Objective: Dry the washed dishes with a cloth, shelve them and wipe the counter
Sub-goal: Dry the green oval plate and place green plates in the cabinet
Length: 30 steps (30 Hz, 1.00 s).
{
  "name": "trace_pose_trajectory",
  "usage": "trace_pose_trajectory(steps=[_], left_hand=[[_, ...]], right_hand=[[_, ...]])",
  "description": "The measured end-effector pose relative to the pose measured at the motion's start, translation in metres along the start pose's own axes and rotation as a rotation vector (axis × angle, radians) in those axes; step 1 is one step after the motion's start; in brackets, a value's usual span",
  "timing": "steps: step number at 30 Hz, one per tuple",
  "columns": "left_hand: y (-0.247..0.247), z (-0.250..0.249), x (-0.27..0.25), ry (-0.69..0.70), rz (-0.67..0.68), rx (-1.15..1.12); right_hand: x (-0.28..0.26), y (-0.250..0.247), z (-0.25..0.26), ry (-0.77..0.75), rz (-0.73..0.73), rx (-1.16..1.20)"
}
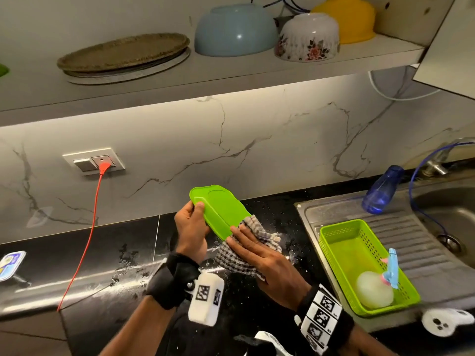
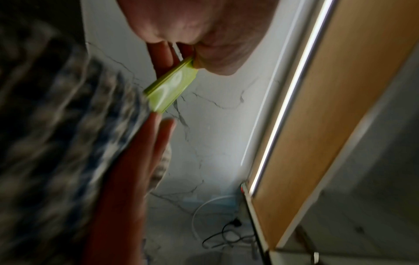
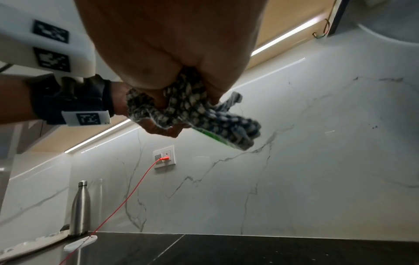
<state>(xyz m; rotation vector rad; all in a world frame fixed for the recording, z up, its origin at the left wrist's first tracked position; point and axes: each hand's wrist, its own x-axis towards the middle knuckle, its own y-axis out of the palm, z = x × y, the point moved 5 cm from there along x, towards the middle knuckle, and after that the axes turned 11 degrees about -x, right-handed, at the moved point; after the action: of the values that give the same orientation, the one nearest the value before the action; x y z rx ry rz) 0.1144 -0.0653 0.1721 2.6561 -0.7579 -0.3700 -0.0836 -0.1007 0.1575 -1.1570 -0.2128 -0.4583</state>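
Observation:
A bright green plastic lid [image 1: 221, 209] is held tilted above the wet black counter [image 1: 115, 253]. My left hand [image 1: 191, 222] grips its upper left end, thumb on top. In the left wrist view the lid [image 2: 170, 86] shows edge-on under the palm. My right hand [image 1: 259, 255] holds a blue-and-white checked cloth [image 1: 254, 226] and presses it against the lid's lower right end. The right wrist view shows the cloth [image 3: 192, 111] bunched in the right hand [image 3: 170, 44], with a sliver of the lid [image 3: 211, 136] behind it.
A green basket [image 1: 331, 242] with a scrubber and a brush sits on the steel drainboard, beside the sink [image 1: 449, 206] and a blue bottle [image 1: 380, 191]. The shelf [image 1: 231, 70] above carries upturned bowls and a woven tray [image 1: 123, 51]. A red cable [image 1: 84, 242] crosses the counter's left side.

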Motion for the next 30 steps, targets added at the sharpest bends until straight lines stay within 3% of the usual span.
trace_pose_trajectory(steps=[4,6,9,12,14,16,21,26,28,30], left_hand=[[0.021,0.007,-0.020,0.115,0.205,0.126],[0.029,0.004,-0.026,0.258,0.298,0.289],[0.034,0.000,-0.033,0.582,0.433,0.626],[0.041,0.016,-0.050,0.809,0.732,1.019],[0.042,0.024,-0.057,0.940,0.852,1.240],[0.040,0.029,-0.058,1.053,0.891,1.349],[0.025,0.049,-0.063,1.074,1.028,1.371],[0.016,0.058,-0.067,0.983,1.096,1.353],[0.012,0.054,-0.061,0.853,1.073,1.319],[0.004,0.040,-0.049,0.795,0.922,1.249]], right_hand=[[0.021,-0.002,-0.012,0.097,-0.142,0.189],[0.024,-0.005,-0.042,0.291,-0.266,0.305],[0.014,-0.009,-0.087,0.641,-0.404,0.437],[0.003,-0.009,-0.104,0.982,-0.526,0.909],[-0.002,-0.008,-0.098,1.112,-0.498,1.260],[-0.006,-0.010,-0.094,1.120,-0.419,1.383],[-0.025,0.002,-0.097,1.217,-0.473,1.337],[-0.036,0.015,-0.106,1.273,-0.491,1.264],[-0.040,0.019,-0.110,1.276,-0.488,1.214],[-0.044,0.017,-0.115,1.269,-0.499,1.163]])
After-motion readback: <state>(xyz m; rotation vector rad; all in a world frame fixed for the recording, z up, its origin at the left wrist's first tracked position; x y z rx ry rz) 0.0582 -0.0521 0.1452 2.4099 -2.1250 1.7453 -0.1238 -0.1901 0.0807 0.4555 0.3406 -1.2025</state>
